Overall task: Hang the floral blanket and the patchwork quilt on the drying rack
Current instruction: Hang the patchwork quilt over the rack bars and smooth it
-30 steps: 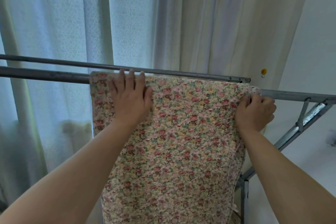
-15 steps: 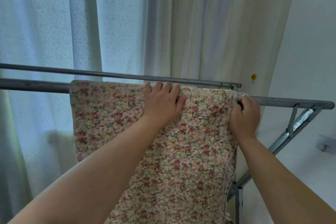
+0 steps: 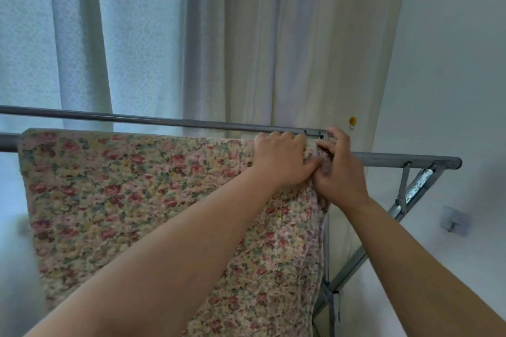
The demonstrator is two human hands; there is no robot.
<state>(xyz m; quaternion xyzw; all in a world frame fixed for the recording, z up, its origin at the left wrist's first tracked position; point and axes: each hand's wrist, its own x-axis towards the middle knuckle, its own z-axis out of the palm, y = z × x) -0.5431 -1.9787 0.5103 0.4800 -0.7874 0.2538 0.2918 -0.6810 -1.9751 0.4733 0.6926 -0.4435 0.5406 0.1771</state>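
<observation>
The floral blanket [image 3: 137, 200] hangs folded over the near bar of the metal drying rack [image 3: 397, 158], covering it from the far left almost to the right end. My left hand [image 3: 282, 161] sits at the blanket's top right corner, fingers curled over the fold on the bar. Directly beside it, my right hand [image 3: 338, 175] pinches the blanket's right edge, and the two hands touch. The patchwork quilt is not in view.
A second, thinner rack bar [image 3: 137, 118] runs bare just behind the blanket. The rack's slanted leg [image 3: 353, 262] descends at the right. Pale curtains [image 3: 273, 49] hang behind, and a white wall [image 3: 451, 63] with a small hook [image 3: 454, 220] stands to the right.
My left hand has slid right along the top of the blanket, from its left part to the right corner, and now meets my right hand. The blanket has spread further left along the bar.
</observation>
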